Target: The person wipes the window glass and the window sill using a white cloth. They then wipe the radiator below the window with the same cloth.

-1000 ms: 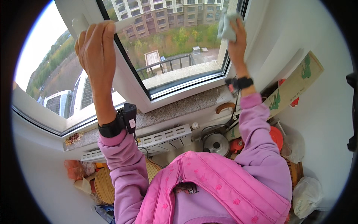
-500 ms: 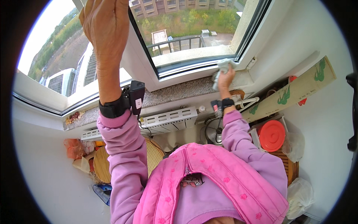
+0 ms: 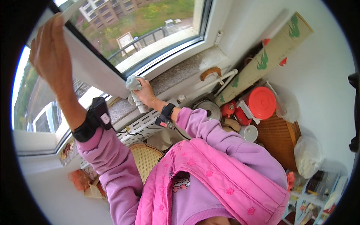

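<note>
1. Head view: right hand point(image 3: 147, 94) grasps a pale cloth point(image 3: 134, 83), bunched at the white window sash's point(image 3: 92, 65) lower corner; fingertips hard to make out among its folds.
2. Left hand point(image 3: 53, 56) curls around a white handle point(image 3: 71, 11), partly covered by fingers.
3. Sash top cut off by upper edge.

Left hand point(image 3: 52, 56) is gripping the white handle point(image 3: 72, 10) of the window sash point(image 3: 93, 63); right hand point(image 3: 146, 93) is holding a pale cloth point(image 3: 134, 83) at the sash's lower corner, above the speckled sill point(image 3: 180, 75). Green-patterned board point(image 3: 272, 50) is leaning near the sill's right end.
</note>
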### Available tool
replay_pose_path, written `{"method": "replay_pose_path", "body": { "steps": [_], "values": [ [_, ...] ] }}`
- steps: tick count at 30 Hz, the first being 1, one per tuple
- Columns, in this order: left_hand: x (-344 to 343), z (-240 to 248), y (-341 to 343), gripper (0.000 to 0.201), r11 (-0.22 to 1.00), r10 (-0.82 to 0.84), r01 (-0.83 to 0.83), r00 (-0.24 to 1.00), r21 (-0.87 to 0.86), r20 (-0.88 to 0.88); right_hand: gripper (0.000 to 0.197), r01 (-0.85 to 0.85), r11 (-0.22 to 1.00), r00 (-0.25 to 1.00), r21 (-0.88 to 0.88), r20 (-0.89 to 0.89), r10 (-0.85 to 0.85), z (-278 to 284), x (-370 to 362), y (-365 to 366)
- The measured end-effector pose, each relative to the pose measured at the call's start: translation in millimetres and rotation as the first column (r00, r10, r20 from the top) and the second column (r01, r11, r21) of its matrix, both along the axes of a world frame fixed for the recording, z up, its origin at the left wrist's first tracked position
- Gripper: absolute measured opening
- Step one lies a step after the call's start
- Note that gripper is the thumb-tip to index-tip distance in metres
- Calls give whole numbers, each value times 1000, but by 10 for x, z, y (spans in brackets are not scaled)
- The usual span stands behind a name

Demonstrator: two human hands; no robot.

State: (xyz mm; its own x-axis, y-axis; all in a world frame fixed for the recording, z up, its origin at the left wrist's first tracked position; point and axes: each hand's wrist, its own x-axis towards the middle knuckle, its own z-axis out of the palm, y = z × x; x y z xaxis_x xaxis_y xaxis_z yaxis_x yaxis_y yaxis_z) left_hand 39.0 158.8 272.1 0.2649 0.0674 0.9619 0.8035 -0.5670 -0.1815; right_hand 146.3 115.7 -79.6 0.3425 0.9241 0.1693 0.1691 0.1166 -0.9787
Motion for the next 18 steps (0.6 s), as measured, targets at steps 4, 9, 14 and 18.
{"method": "replay_pose_path", "body": {
  "steps": [4, 9, 14, 18],
  "values": [
    [76, -89, -64, 39, 996, 83, -85, 994, 28, 73, 34, 96, 993, 959, 61, -273, -76, -160, 896, -32],
    [21, -134, -24, 45, 987, 61, -39, 988, -153, 142, 31, 582, 813, 699, 12, -519, -493, -249, 2044, 228],
    [-182, -55, 160, 48, 964, 62, -30, 991, -264, 117, 43, 604, 784, 714, -143, -340, -612, -387, 1544, 460],
    [-545, -31, 490, 40, 996, 67, -70, 996, -60, -53, 51, 366, 914, 760, -172, -512, -401, -414, 678, 298]
  ]
}}
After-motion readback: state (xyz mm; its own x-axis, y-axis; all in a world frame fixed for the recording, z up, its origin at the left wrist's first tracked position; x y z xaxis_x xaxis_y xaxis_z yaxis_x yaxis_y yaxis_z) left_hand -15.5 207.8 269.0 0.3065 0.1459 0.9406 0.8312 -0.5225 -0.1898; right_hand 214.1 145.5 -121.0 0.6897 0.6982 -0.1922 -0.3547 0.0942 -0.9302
